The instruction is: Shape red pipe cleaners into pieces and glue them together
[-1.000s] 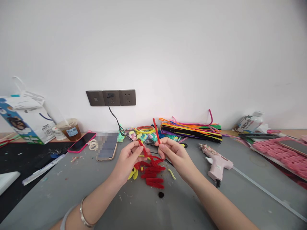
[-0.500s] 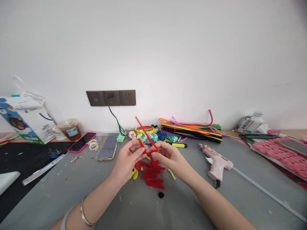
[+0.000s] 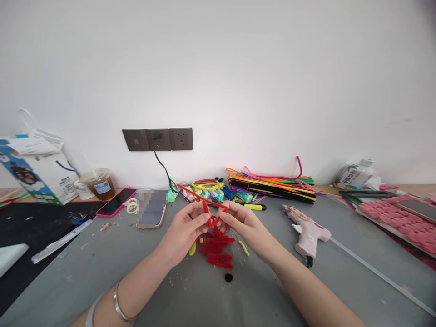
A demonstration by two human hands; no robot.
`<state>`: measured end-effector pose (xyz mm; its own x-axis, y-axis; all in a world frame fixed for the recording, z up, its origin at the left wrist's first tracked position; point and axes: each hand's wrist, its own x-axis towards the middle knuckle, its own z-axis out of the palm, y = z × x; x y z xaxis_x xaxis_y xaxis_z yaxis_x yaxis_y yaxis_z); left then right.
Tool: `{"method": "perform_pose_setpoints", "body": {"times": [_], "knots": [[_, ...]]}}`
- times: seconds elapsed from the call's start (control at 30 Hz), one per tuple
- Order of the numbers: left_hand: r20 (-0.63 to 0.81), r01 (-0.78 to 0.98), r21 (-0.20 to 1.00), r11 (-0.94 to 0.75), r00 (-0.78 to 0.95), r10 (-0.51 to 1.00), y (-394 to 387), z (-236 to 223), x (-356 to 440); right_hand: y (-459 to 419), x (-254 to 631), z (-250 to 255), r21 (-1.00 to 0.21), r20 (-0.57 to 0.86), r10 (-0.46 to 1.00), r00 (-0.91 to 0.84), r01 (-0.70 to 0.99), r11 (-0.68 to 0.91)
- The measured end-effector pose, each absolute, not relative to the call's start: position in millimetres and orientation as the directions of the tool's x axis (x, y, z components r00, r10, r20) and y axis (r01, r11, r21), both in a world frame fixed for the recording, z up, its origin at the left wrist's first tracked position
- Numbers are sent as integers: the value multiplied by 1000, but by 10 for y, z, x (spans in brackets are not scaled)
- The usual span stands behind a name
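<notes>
Step in hand, as judged: shaping a red pipe cleaner [image 3: 196, 195] by bending, part-formed, with angled folds and a long straight length outstanding. Any further fold calls for a firm grip beside the corner while the free length is turned; a loose pinch could let the corner slip.

Position: held above the counter [image 3: 190, 302], between the hands. The long axis of the free length runs from the corner at the right hand [image 3: 242, 221] toward 10 o'clock, its tip pointing there. The shorter bent part dips at 6 o'clock.

Left hand [image 3: 185, 225]: closed in a thumb-and-finger pinch on the short end. Right hand: likewise pinched, at the corner.

Adjacent: folded red pieces [image 3: 220, 260] at 6 o'clock, black disc [image 3: 229, 277] beyond them; pipe-cleaner bundle [image 3: 272, 187] at 2 o'clock; glue gun [image 3: 309, 236] between 3 and 4 o'clock.
</notes>
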<state>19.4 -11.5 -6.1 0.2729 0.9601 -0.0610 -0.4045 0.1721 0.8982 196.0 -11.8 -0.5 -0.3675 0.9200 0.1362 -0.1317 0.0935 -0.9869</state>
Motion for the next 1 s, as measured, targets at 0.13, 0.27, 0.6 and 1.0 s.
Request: {"method": "perform_pose_setpoints", "body": {"times": [0.13,0.27,0.6,1.0], "knots": [[-55,-300,940,163,339,939,-137,-61,203,-115,1960,-17,-985,142,920,-365,-143,95],[-32,-105,992,72,345,938,-140,-82,194,-97,1966,-26,-981,172,927,-333,-141,131],[-16,147,988,-37,346,938,-110,-93,187,-94,1945,-34,-979,191,926,-326,-138,153],[-107,179,984,-14,648,754,-181,7,117,-128,2005,12,-960,88,897,-434,-276,-39]]}}
